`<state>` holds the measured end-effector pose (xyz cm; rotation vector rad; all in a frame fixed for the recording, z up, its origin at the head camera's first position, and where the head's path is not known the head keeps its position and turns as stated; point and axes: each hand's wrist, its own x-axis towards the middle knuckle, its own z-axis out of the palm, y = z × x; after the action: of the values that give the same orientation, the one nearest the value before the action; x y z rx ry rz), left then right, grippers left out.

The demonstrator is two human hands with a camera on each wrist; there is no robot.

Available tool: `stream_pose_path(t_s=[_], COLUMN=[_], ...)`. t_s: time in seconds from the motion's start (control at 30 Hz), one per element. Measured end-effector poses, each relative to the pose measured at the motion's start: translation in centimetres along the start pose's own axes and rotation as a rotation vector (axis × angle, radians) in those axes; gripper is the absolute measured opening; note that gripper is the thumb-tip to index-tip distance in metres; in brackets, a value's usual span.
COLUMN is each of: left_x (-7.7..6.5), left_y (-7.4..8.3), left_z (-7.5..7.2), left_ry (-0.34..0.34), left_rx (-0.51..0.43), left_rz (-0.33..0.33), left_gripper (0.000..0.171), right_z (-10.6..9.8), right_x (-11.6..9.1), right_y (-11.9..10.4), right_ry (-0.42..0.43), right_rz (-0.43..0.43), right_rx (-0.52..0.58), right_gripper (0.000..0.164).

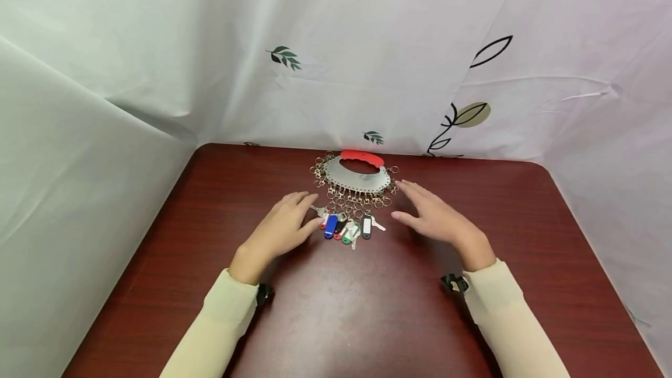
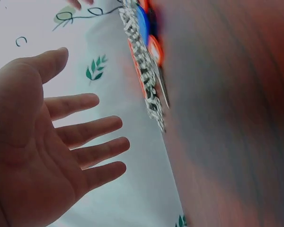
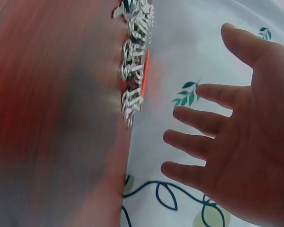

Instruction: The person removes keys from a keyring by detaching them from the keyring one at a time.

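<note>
A curved metal key-ring plate point(image 1: 336, 175) with a red handle point(image 1: 362, 157) lies flat at the far side of the table. Many small clips and split rings point(image 1: 357, 199) fringe its edge. Hanging toward me from the front rings are a blue key tag point(image 1: 331, 226), a black key tag point(image 1: 367, 227), a green one point(image 1: 350, 233), some red ones and a few keys point(image 1: 354, 242). My left hand point(image 1: 283, 225) hovers left of the tags, fingers spread in the left wrist view. On the right, my right hand point(image 1: 438, 219) is held beside the plate, fingers extended, gripping nothing.
The dark red wooden table point(image 1: 346, 319) has rounded far corners. White fabric point(image 1: 367, 63) with leaf prints hangs behind it and along both sides. A dark strap shows at each wrist, below the pale sleeves point(image 1: 220, 319).
</note>
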<state>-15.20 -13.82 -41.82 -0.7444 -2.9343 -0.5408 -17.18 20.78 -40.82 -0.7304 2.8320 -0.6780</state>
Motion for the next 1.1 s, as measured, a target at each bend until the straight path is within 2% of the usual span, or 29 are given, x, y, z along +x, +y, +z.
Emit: stream_pose_path(t_s=[0.23,0.47,0.63,0.87,1.1], left_x=[1.3,2.7,4.0,5.3,6.2], left_y=[1.8,3.1,4.2,5.5,6.0], left_z=[0.6,1.6,2.3,3.1,3.8], left_ry=[0.031,0.035,0.027,0.001,0.007], left_rx=[-0.048,-0.062,-0.059,-0.091,-0.136], left_rz=[0.016,0.018,-0.020,-0.083,-0.102], left_gripper=[0.047,0.042,0.038,0.035,0.014], right_z=[1.3,2.3,2.8,3.1,3.5], right_x=[1.4,2.8,3.4,4.0,4.8], right_y=[-0.8,-1.3,-1.3,-1.7,-2.0], right_ry=[0.062,0.093,0.100,0.086,0.113], right_rz=[-0.057,-0.067,-0.072,-0.051,-0.049], right_rx=[0.027,0.065,0.061,0.088,0.088], right_gripper=[0.064,0.051,0.040,0.034,0.022])
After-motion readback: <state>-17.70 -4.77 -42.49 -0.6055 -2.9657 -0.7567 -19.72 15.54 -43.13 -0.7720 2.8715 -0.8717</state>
